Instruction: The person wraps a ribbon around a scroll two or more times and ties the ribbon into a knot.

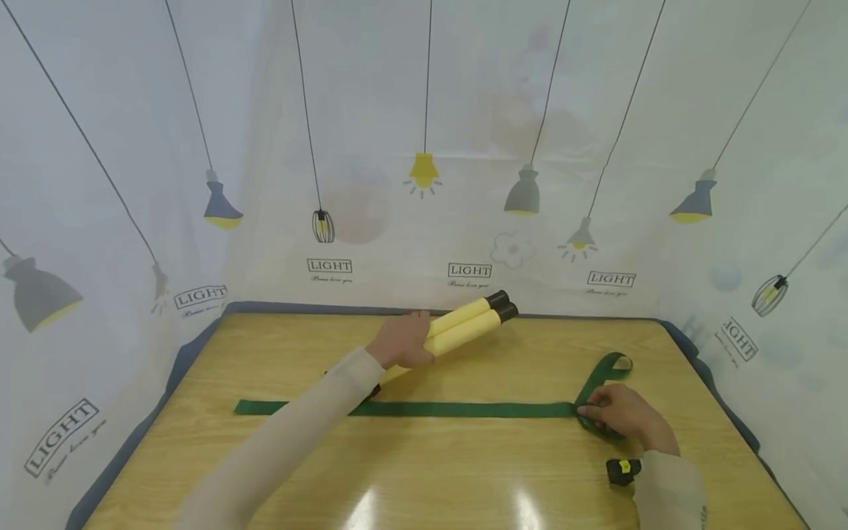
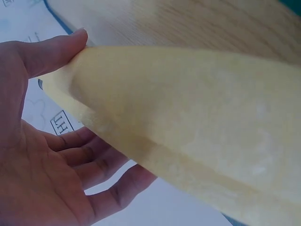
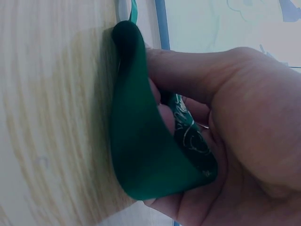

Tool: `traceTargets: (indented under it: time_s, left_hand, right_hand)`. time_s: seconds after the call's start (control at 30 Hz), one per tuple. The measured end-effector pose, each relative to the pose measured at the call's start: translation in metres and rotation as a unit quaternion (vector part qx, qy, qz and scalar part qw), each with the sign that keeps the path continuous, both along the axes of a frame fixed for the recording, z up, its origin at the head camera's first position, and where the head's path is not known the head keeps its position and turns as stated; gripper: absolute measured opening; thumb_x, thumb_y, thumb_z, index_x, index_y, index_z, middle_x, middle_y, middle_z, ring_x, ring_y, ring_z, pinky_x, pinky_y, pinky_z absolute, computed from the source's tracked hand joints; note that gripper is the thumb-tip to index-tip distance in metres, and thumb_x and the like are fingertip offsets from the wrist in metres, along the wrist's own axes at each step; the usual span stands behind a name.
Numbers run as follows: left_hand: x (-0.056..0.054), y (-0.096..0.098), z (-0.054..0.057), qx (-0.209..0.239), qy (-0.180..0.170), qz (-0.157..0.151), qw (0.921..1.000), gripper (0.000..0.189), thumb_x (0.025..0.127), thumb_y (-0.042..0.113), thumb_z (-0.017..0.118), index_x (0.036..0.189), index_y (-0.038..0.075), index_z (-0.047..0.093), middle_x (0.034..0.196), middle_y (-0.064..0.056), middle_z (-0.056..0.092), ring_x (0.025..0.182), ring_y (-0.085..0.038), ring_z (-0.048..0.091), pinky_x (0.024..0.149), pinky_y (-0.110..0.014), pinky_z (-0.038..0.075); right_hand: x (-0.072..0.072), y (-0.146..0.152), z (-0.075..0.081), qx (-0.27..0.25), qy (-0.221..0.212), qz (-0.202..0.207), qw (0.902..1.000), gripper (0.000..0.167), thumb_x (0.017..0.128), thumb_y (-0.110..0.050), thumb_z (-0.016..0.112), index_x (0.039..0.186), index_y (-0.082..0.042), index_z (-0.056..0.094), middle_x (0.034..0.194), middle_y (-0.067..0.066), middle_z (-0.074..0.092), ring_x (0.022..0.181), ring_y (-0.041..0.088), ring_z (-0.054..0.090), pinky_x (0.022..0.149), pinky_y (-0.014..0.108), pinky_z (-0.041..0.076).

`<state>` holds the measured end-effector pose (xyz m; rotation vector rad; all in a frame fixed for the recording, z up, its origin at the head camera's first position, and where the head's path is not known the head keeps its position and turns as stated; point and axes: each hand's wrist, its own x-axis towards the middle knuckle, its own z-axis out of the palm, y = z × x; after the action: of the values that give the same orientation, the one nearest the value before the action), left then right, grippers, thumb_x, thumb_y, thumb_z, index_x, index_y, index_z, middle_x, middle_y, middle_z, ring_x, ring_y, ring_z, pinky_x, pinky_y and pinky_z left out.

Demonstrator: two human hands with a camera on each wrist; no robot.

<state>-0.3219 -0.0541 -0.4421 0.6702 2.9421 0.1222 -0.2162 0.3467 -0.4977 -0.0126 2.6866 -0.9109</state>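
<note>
Green ribbon [image 1: 464, 409], x1, on the worktop [image 1: 430, 464], laid in a straight run L to R; its R part rises in a loop on the far side, & white lettering shows on its inner face in R wrist view. R hand [image 1: 623, 409] pinches it btwn thumb & fingers at the R end of the run. L hand [image 1: 400, 340] grasps a bundle of yellow tubes [image 1: 467, 333] w/ black ends, at least 2, exact no. can't be told; bundle slants near L to far R, far end raised, near end by the ribbon, contact unclear. Black item [image 1: 620, 475] w/ yellow patch, x1, just beside the R sleeve [image 1: 669, 486], on the near side of R hand. L sleeve [image 1: 298, 434] crosses above the ribbon.

Surface: light wood grain, shiny, 2 glare spots [image 1: 361, 511] near side. Room: white backdrop [image 1: 371, 140] L, far & R, printed w/ 9 hanging lamps [image 1: 424, 171] & 6 "LIGHT" labels [image 1: 470, 270]; dark blue edging [image 1: 185, 357] btwn backdrop & worktop
</note>
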Motion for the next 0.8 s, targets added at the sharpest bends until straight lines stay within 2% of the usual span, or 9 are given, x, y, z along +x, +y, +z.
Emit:
traceTargets:
  time_s: [0.1,0.2,0.33,0.47,0.57,0.8]
  left_hand:
    - [0.009,-0.003,0.003,0.014,0.002,-0.001,0.9999,0.061,0.08,0.046,0.078,0.118,0.006,0.055,0.087,-0.002,0.058,0.071,-0.017,0.053,0.061,-0.031,0.044]
    - [0.018,-0.006,0.005,0.036,-0.013,0.003,0.9993,0.058,0.077,0.049,0.081,0.11,0.011,0.053,0.085,-0.001,0.057,0.07,-0.016,0.053,0.059,-0.029,0.043]
    - [0.029,-0.007,0.009,0.06,-0.05,0.033,0.9964,0.062,0.074,0.053,0.084,0.109,0.013,0.052,0.085,-0.001,0.057,0.072,-0.016,0.055,0.06,-0.03,0.046]
    - [0.037,-0.006,0.009,0.094,-0.07,0.065,0.991,0.07,0.071,0.054,0.087,0.112,0.011,0.052,0.087,-0.003,0.057,0.073,-0.018,0.055,0.06,-0.031,0.047]
    - [0.045,-0.005,0.007,0.134,-0.084,0.088,0.9835,0.078,0.067,0.053,0.091,0.116,0.007,0.051,0.089,-0.005,0.057,0.074,-0.02,0.056,0.06,-0.032,0.048]
    - [0.066,-0.002,0.002,0.215,-0.142,0.138,0.9563,0.092,0.067,0.054,0.091,0.13,0.002,0.048,0.093,-0.011,0.061,0.069,-0.023,0.064,0.051,-0.039,0.057]
  right_hand:
    - [0.0,-0.001,0.002,0.0,0.003,0.0,1.0,0.023,0.099,-0.025,0.068,0.099,-0.001,0.067,0.079,0.003,0.065,0.073,0.018,0.058,0.065,0.033,0.047]
    - [0.0,-0.001,0.003,0.003,0.001,-0.002,1.0,0.023,0.1,-0.025,0.068,0.099,-0.002,0.067,0.079,0.002,0.065,0.073,0.018,0.058,0.065,0.033,0.047]
    - [0.0,-0.001,0.001,0.002,-0.001,-0.002,1.0,0.023,0.1,-0.025,0.068,0.099,-0.002,0.066,0.079,0.002,0.064,0.072,0.018,0.058,0.065,0.033,0.047]
    - [0.001,-0.001,0.0,-0.001,0.0,0.0,1.0,0.022,0.099,-0.024,0.068,0.097,-0.002,0.067,0.078,0.002,0.064,0.072,0.018,0.058,0.065,0.033,0.047]
    - [0.001,-0.001,-0.001,-0.002,0.001,0.004,1.0,0.022,0.099,-0.024,0.068,0.097,-0.002,0.067,0.078,0.002,0.064,0.072,0.018,0.058,0.065,0.033,0.047]
    - [0.0,0.002,-0.003,0.007,0.016,0.016,0.9997,0.023,0.099,-0.026,0.069,0.097,-0.003,0.067,0.079,0.002,0.065,0.072,0.017,0.058,0.065,0.033,0.048]
